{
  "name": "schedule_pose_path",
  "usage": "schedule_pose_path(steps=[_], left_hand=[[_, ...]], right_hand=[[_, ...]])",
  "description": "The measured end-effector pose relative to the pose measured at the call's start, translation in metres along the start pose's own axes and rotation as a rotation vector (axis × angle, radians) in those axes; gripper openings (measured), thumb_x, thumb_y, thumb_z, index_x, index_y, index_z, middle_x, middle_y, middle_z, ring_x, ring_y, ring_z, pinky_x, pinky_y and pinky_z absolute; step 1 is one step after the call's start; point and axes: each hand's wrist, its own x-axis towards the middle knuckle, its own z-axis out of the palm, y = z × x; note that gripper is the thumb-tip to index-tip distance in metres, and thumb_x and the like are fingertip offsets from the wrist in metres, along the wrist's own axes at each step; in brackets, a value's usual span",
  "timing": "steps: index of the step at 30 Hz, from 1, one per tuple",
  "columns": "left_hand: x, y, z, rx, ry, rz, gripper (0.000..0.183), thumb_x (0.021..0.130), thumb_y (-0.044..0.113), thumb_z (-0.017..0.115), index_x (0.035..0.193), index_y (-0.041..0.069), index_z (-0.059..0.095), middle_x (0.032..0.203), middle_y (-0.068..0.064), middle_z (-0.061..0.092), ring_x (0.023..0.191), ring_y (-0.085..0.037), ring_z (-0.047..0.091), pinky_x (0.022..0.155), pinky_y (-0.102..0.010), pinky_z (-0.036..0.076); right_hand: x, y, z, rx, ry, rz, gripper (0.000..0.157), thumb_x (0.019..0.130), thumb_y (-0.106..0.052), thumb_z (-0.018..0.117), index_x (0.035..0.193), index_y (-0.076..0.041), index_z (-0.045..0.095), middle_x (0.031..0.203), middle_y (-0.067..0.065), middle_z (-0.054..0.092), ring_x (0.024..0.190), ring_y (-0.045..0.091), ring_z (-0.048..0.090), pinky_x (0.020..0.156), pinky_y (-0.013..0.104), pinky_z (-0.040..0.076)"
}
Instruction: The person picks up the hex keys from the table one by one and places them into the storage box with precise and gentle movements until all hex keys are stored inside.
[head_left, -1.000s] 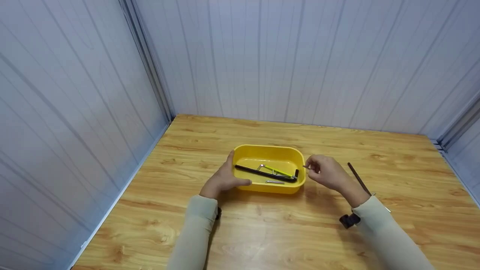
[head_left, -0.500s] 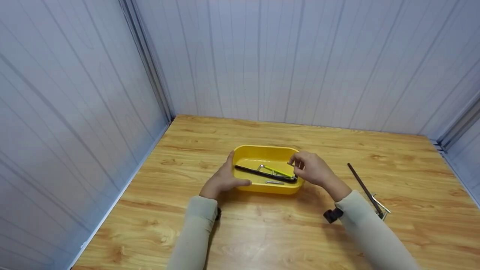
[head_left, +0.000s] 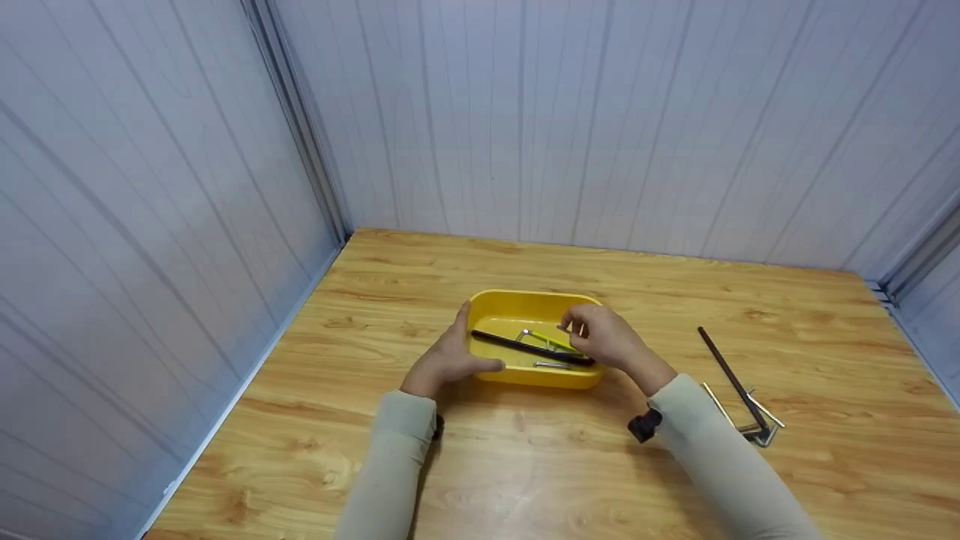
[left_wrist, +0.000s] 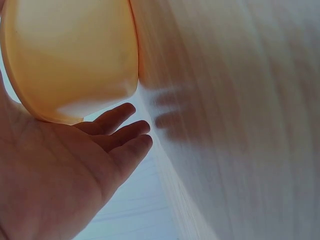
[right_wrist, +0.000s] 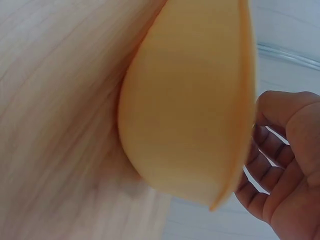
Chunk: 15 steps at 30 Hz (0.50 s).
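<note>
A yellow plastic box (head_left: 525, 377) stands on the table. My left hand (head_left: 450, 358) lies along its left end, thumb on the near rim and index finger at the far left corner. In the left wrist view the other fingers (left_wrist: 131, 145) stretch out below the box's end. Over the right half of the box, my right hand (head_left: 606, 337) pinches a small hex key (head_left: 562, 328), only its thin dark tip showing. Inside lie a long black hex key (head_left: 517, 344), a yellow-green one (head_left: 546, 340) partly behind the right fingers, and a short silver one (head_left: 552, 365).
Right of the box, beyond the right sleeve, several hex keys lie together on the wood-grain table (head_left: 360, 480): a long black one (head_left: 724, 367), a gold-coloured one (head_left: 718, 403) and a ridged silver one (head_left: 769, 412). Pale panel walls (head_left: 570, 135) close off the back and sides.
From beside the box's right end, my right hand has moved left over the box with the small hex key. More of the hex keys on the table show now. The left hand stays put.
</note>
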Motion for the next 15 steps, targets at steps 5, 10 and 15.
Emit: schedule_pose_path(steps=[5,10,15], left_hand=[[0.001,-0.001,0.001,0.028,0.008,-0.013,0.132,0.062,0.048,0.085,0.156,0.020,-0.004,0.158,-0.011,0.026,0.138,-0.025,0.035,0.114,-0.046,0.028],[0.003,-0.002,0.001,0.044,0.003,-0.031,0.133,0.062,0.052,0.084,0.156,0.021,-0.005,0.159,-0.010,0.023,0.141,-0.025,0.031,0.115,-0.046,0.027],[0.002,-0.002,0.000,0.049,-0.001,-0.053,0.133,0.063,0.053,0.083,0.156,0.023,-0.006,0.160,-0.010,0.021,0.143,-0.026,0.029,0.116,-0.046,0.026]], right_hand=[[0.006,0.005,0.010,0.008,-0.014,0.005,0.013,0.087,-0.006,0.062,0.099,-0.006,0.068,0.086,0.003,0.063,0.074,0.015,0.054,0.065,0.031,0.046],[0.013,0.007,0.020,-0.001,-0.040,0.021,0.015,0.087,-0.005,0.061,0.100,-0.006,0.068,0.087,0.003,0.063,0.076,0.015,0.055,0.066,0.032,0.047],[0.018,0.009,0.027,-0.004,-0.046,0.032,0.015,0.085,-0.003,0.061,0.098,-0.007,0.068,0.085,0.003,0.063,0.075,0.015,0.055,0.065,0.031,0.047]])
